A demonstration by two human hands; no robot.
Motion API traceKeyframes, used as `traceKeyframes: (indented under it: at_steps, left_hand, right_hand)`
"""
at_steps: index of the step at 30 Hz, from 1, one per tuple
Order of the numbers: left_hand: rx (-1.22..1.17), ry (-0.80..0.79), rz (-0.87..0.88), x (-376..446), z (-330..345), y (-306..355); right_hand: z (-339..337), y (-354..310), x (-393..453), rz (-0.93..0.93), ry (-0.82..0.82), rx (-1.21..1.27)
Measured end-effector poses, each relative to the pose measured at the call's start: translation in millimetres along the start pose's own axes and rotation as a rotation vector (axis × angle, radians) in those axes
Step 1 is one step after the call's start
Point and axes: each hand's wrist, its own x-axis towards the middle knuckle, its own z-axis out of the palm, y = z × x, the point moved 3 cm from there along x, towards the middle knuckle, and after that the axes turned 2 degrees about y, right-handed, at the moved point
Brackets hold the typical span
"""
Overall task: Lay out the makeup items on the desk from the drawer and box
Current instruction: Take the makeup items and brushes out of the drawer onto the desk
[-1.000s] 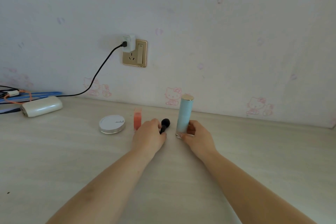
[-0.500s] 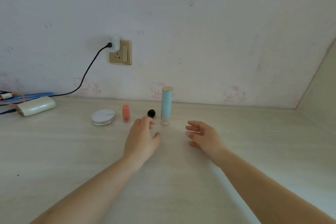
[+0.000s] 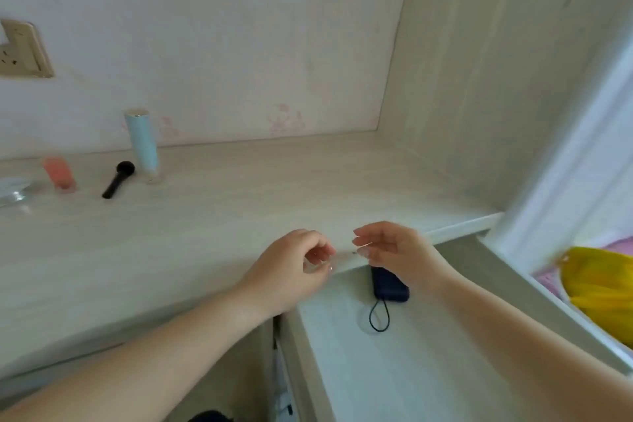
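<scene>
On the pale wood desk [image 3: 219, 216], far left, stand a light blue tube [image 3: 142, 144] upright, a black makeup brush [image 3: 118, 180] lying flat, a small coral bottle [image 3: 60, 175] and the edge of a round white compact [image 3: 12, 190]. Below the desk's front edge a drawer [image 3: 394, 353] is pulled out; a dark blue pouch with a black loop cord [image 3: 390, 284] lies in it. My left hand [image 3: 294, 269] and my right hand [image 3: 394, 248] hover over the drawer's back end, fingers loosely curled, holding nothing.
A gold wall socket [image 3: 22, 50] is at the far left. A wooden side panel [image 3: 496, 79] closes the desk on the right. Beyond it, a yellow cloth [image 3: 603, 284] lies on pink bedding.
Both hands let go of the brush and the blue tube and drew back to the right, over the open drawer. The view swung right and down.
</scene>
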Motion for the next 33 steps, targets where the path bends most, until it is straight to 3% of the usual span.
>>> traceKeyframes:
  at_steps: [9,20,26,33]
  left_hand:
    - [0.043,-0.353,0.132,-9,130,66]
    - [0.330,-0.864,0.071,-44,235,56]
    - [0.420,-0.942,0.054,-58,260,42]
    - [0.482,-1.021,0.033,-67,270,40]
  right_hand:
    - [-87,62,-102,0.084,-0.006,-0.237]
    - [-89,123,-140,0.348,-0.593,-0.699]
    - [-84,140,-135,0.464,-0.856,-0.883]
    - [-81,150,-137,0.524,-1.022,-1.015]
